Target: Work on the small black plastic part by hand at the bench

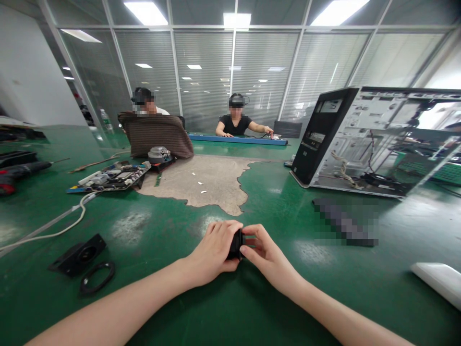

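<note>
While the black part (236,244) sits at the counter (254,307), ctr., fingers of the L hand (219,247) wrap it, those of the R hand (265,251) pinch its edge; uneven pull could cause slip, i.e. a drop. Speaker-like unit (79,255): well apart, L.

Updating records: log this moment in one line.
left hand: holds black part; right hand: touches black part; at left: black ring; at right: computer case
</note>
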{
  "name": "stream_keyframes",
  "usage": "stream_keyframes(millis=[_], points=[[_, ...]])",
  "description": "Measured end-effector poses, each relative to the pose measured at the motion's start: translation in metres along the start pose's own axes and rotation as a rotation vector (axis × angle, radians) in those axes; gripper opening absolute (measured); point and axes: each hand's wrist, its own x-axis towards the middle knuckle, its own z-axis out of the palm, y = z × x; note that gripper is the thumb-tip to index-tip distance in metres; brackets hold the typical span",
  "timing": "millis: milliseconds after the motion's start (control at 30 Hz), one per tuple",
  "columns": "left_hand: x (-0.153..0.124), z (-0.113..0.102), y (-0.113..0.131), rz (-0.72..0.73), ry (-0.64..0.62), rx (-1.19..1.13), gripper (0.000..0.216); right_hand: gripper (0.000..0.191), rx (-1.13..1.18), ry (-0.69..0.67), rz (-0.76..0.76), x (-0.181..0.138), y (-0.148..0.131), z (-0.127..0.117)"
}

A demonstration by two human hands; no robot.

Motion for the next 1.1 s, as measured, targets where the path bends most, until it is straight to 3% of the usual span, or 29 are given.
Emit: stream_keyframes(millis=[233, 433, 700, 1100], points=[[-0.0007, -0.0003, -0.0008, 0.002, 0.002, -0.007, 0.067, 0.023, 0.033, -0.07, 0.001, -0.0019, 0.0001, -0.0011], [-0.001, 0.0001, -0.001, 0.0, 0.0, -0.007, 0.066, 0.011, 0.014, -0.016, -0.05, -0.0017, 0.0031, -0.0005], [-0.0005, 0.0004, -0.001, 0.002, 0.011, -0.012, 0.065, 0.024, 0.016, -0.03, 0.001, -0.0005, 0.0007, -0.0017], [0.0004, -0.0001, -0.0012, 0.003, 0.0, 0.0, 0.066, 0.015, 0.047, -0.023, -0.004, -0.0001, 0.0046, -0.0026]])
